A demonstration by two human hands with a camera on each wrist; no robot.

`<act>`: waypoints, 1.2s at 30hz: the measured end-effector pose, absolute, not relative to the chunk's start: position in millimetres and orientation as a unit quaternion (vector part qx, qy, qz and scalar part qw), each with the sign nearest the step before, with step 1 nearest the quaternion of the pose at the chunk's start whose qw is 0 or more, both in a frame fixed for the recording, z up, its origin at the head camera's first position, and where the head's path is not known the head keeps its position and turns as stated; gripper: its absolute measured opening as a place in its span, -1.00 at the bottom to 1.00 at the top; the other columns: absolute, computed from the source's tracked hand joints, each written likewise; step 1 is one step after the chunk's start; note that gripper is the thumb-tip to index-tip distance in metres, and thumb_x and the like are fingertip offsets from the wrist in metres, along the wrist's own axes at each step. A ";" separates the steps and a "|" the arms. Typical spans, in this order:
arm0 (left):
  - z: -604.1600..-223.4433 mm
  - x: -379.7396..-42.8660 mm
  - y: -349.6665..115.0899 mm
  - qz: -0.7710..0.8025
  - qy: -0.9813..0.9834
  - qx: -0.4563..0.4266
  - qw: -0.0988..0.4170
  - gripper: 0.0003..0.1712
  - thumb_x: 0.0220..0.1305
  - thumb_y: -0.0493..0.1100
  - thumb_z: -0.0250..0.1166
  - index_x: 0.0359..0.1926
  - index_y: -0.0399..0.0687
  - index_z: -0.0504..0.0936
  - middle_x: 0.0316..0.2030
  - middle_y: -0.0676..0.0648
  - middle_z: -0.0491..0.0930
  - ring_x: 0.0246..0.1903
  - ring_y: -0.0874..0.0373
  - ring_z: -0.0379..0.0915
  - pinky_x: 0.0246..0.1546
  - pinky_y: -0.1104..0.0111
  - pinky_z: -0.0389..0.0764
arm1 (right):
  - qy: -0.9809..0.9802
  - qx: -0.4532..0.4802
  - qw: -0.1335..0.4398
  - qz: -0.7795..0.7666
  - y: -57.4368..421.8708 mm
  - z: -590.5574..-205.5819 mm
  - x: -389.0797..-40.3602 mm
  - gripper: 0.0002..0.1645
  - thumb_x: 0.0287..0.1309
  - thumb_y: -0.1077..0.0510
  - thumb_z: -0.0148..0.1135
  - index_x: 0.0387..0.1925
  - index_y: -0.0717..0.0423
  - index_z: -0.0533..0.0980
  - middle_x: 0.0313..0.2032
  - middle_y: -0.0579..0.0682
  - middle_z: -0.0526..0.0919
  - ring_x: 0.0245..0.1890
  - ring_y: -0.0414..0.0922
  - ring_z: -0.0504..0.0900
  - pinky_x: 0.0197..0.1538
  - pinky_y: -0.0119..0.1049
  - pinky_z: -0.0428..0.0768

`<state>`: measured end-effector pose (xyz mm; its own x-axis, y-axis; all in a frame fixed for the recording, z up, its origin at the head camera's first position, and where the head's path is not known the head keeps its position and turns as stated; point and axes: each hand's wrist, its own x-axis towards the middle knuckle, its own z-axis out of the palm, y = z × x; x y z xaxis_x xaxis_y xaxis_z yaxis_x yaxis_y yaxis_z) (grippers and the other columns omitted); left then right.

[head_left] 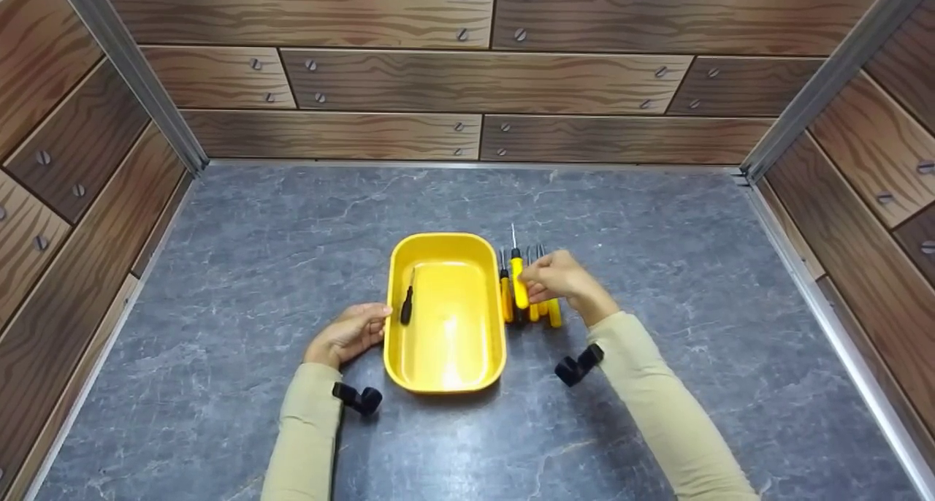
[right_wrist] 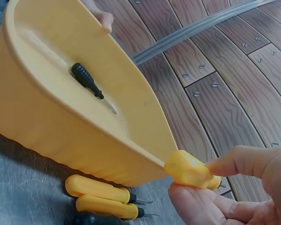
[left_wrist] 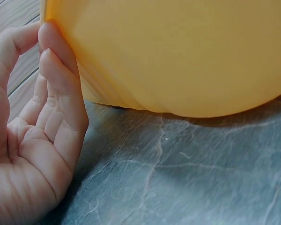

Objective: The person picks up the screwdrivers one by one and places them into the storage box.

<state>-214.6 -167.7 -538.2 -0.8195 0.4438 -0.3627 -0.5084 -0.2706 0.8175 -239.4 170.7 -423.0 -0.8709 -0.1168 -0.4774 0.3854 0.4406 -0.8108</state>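
A yellow tray [head_left: 453,318] stands upright on the grey marbled surface. At its left rim, my left hand [head_left: 352,333] pinches the wall between thumb and fingers. Inside the tray, along the left side, lies a small black screwdriver [head_left: 407,307] with its tip pointing away. Just right of the tray, my right hand [head_left: 561,276] pinches a yellow-handled screwdriver [head_left: 519,285], raised over the other tools, its shaft pointing away. In the right wrist view the butt of its handle [right_wrist: 183,168] overlaps the tray's edge.
Several tools with yellow handles [head_left: 555,315] lie side by side against the tray's right side, partly hidden under my right hand. One dark handle [right_wrist: 100,219] is among them. Wood-patterned walls [head_left: 482,81] and metal corner rails [head_left: 840,77] enclose the surface.
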 end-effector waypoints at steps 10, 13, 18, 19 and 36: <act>-538.1 -212.7 -167.3 0.791 0.534 -0.037 0.297 -0.72 0.35 -0.31 0.01 -0.42 -0.02 0.60 -0.50 0.11 0.65 -0.47 0.35 0.53 -0.32 0.55 0.58 | 0.811 0.073 0.242 -0.527 163.2 -423.2 -237.9 -0.63 0.13 0.30 0.13 -0.07 0.51 0.51 -0.63 -0.08 0.56 -0.64 -0.25 0.60 -0.31 -0.36 0.73; -538.3 -212.7 -167.5 0.791 0.533 -0.035 0.298 -0.73 0.35 -0.30 0.01 -0.42 -0.01 0.59 -0.50 0.11 0.65 -0.46 0.35 0.53 -0.32 0.54 0.58 | 0.811 0.072 0.242 -0.527 161.5 -423.2 -237.9 -0.64 0.13 0.30 0.13 -0.08 0.51 0.52 -0.65 -0.08 0.57 -0.65 -0.25 0.60 -0.30 -0.34 0.73; -538.7 -212.7 -167.7 0.792 0.531 -0.033 0.300 -0.74 0.36 -0.30 0.02 -0.41 -0.02 0.59 -0.49 0.11 0.65 -0.46 0.35 0.54 -0.31 0.54 0.58 | 0.810 0.072 0.241 -0.530 157.4 -423.3 -238.1 -0.64 0.16 0.31 0.13 -0.06 0.52 0.52 -0.64 -0.08 0.57 -0.65 -0.25 0.59 -0.35 -0.37 0.72; -538.8 -212.7 -167.7 0.792 0.530 -0.033 0.300 -0.74 0.36 -0.29 0.02 -0.40 -0.02 0.59 -0.49 0.11 0.65 -0.46 0.35 0.54 -0.31 0.54 0.58 | 0.809 0.072 0.241 -0.531 156.2 -423.4 -238.2 -0.64 0.16 0.32 0.12 -0.06 0.52 0.51 -0.64 -0.08 0.57 -0.65 -0.25 0.59 -0.37 -0.39 0.72; -535.5 -213.3 -167.1 0.795 0.528 -0.028 0.298 -0.74 0.36 -0.29 0.02 -0.42 -0.01 0.58 -0.53 0.13 0.64 -0.53 0.37 0.50 -0.37 0.56 0.55 | 0.806 0.070 0.252 -0.531 132.8 -421.5 -239.7 -0.68 0.13 0.34 0.12 -0.11 0.51 0.53 -0.68 -0.06 0.56 -0.71 -0.27 0.57 -0.40 -0.37 0.71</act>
<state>-213.3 -167.1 -535.5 -0.8213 0.4429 -0.3596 -0.5030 -0.2645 0.8228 -239.7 132.8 -421.5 -0.8634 -0.1545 -0.4802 0.3801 0.4266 -0.8207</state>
